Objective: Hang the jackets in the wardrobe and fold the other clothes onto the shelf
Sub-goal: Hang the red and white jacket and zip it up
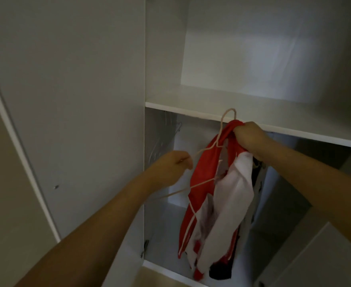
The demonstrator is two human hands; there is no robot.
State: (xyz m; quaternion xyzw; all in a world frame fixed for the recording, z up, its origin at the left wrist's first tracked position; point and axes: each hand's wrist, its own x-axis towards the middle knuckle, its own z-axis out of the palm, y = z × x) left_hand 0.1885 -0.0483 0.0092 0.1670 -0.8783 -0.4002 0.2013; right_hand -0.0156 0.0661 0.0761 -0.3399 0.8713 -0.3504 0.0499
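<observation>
A red and white jacket (218,195) hangs in front of the open white wardrobe (162,75). My right hand (251,137) grips it by the collar, just below the shelf edge (274,127). A thin pale hanger (222,129) is partly inside the jacket, its hook sticking up above the collar. My left hand (174,164) pinches the hanger's left arm, left of the jacket. The hanger's lower bar runs down to the left under my left forearm.
The shelf above the hanging space is bare and white. Faint wire hangers (162,137) hang at the compartment's left wall. The open door panel (66,100) stands at the left. A dark garment (257,168) shows behind the jacket.
</observation>
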